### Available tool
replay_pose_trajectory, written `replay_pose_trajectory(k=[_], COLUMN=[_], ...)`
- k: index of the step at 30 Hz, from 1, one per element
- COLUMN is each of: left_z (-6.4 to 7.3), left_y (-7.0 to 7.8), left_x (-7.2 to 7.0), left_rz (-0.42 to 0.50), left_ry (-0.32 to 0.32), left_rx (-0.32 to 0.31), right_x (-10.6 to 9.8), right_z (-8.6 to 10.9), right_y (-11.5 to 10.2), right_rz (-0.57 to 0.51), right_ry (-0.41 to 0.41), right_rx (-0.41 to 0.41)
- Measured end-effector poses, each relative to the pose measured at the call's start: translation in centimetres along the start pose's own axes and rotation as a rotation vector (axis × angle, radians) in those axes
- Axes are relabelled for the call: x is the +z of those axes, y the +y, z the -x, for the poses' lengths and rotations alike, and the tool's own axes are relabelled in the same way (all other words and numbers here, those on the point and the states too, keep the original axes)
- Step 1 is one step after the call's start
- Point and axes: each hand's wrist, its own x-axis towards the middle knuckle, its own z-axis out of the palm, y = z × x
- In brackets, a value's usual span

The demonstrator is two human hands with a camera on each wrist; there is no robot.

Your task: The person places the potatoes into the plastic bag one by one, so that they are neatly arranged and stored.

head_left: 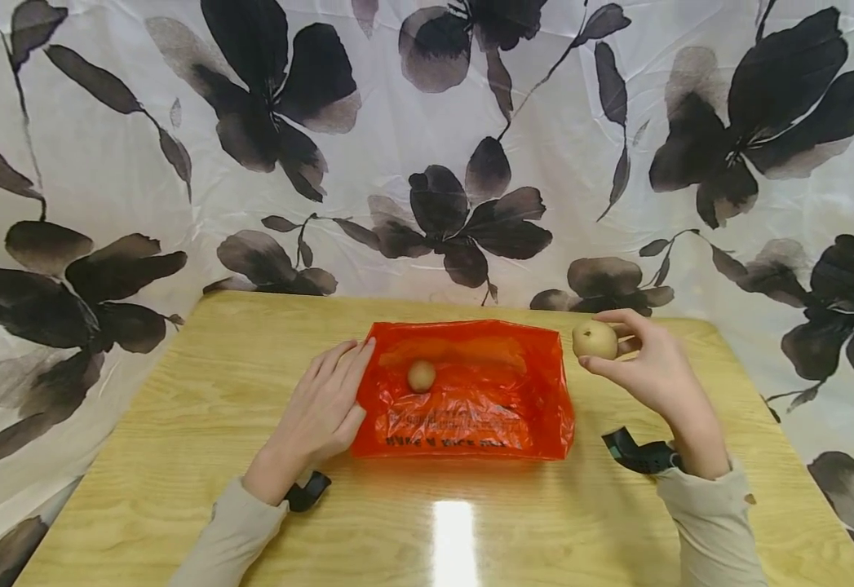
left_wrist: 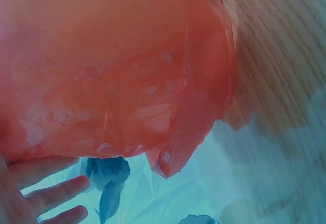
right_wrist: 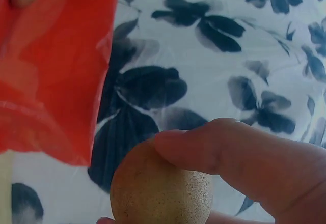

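A red translucent plastic bag [head_left: 463,440] lies on the table with its mouth spread wide. Inside it, left of the middle, is a small round brown thing [head_left: 421,377]. My left hand [head_left: 324,399] rests along the bag's left edge, fingers straight; in the left wrist view its fingers [left_wrist: 58,193] stretch out beside the red plastic. To the right of the bag, my right hand [head_left: 650,359] holds a round, yellowish, speckled pear [head_left: 595,339] between thumb and fingers, raised near the bag's far right corner. The right wrist view shows the thumb [right_wrist: 188,150] pressing on the pear.
The light wooden table [head_left: 236,350] extends around the bag. Behind it hangs a white cloth [head_left: 368,179] with dark flowers. Black wrist devices sit at the left wrist [head_left: 309,491] and the right wrist [head_left: 639,453].
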Motion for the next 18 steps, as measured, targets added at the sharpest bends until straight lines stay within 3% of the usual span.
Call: replay_pose_trajectory(k=[18], left_z=[0.1], left_y=[0.1], left_x=[0.2], left_rz=[-0.004], left_ry=[-0.004], left_rx=[-0.008], right_x=[2.1], right_z=[-2.0], right_y=[-4.8], right_rz=[0.049], right_ry=[-0.127], right_rx=[-0.139])
